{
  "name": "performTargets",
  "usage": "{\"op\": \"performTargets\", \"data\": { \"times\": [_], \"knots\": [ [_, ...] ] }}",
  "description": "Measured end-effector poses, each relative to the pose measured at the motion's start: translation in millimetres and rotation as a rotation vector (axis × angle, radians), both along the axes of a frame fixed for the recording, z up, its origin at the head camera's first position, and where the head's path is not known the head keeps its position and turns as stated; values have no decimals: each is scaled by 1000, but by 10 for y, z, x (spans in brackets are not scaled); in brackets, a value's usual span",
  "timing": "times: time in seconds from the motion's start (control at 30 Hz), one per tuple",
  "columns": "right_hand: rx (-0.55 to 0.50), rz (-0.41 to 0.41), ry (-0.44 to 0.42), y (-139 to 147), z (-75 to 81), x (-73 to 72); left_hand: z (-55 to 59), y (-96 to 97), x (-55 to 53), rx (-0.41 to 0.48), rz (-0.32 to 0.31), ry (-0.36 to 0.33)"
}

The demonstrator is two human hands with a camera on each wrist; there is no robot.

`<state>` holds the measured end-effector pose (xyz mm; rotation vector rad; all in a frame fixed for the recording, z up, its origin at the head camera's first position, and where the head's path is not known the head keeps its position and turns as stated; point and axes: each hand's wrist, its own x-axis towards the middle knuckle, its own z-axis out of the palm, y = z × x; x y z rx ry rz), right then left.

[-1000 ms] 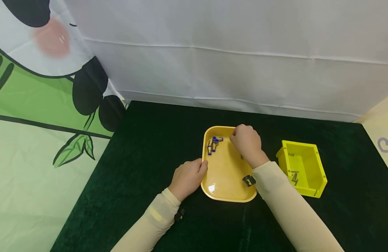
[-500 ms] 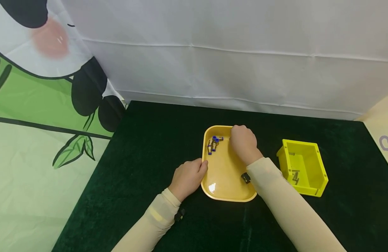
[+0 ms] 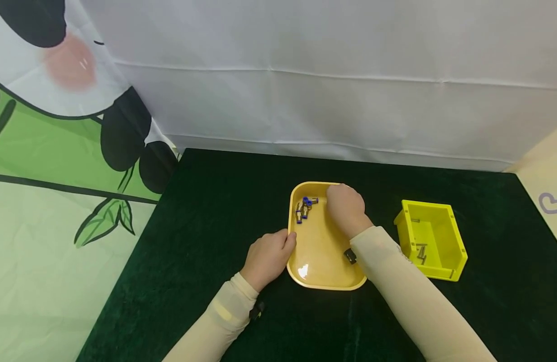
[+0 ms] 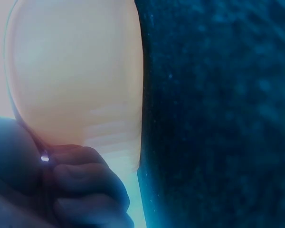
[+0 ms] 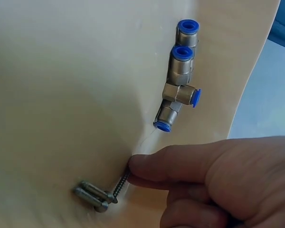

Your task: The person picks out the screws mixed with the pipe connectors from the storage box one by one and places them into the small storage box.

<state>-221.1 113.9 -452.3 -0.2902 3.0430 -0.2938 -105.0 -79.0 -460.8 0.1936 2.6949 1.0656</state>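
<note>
My left hand [image 3: 268,257] grips the left rim of the yellow tray [image 3: 326,269], thumb on top. In the left wrist view its curled fingers [image 4: 88,178] lie against the tray's outer side. My right hand [image 3: 346,210] reaches into the far right part of the tray. In the right wrist view its fingertips pinch the end of a screw [image 5: 120,186]. Two more screws [image 5: 92,195] lie beside that one. Brass push-in fittings with blue collars [image 5: 180,71] sit in a cluster a little apart from the fingers; the head view shows them at the tray's far left.
To the right of the tray stands a bright yellow bin [image 3: 432,241] with several screws [image 3: 421,251] inside. Both containers are on a dark green cloth-covered table [image 3: 224,201]. A white fabric backdrop [image 3: 328,110] hangs behind the table, and a printed one at left.
My right hand has moved slightly left, deeper over the tray's far right part, covering a small piece seen there earlier. My left hand keeps its grip on the rim.
</note>
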Motion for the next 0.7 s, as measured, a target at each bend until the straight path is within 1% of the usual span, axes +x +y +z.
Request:
{"op": "performTargets", "data": {
  "times": [0.3,0.4,0.53,0.7],
  "knots": [
    [-17,11,-17,12,22,4,-1,-1,0,-3,6,-2],
    [-45,-4,-24,22,28,-3,1,1,1,1,3,1],
    [-131,-32,-37,32,46,5,4,4,6,7,2,-2],
    [-282,-45,-105,61,113,64,7,1,14,9,9,-15]
  ]
}}
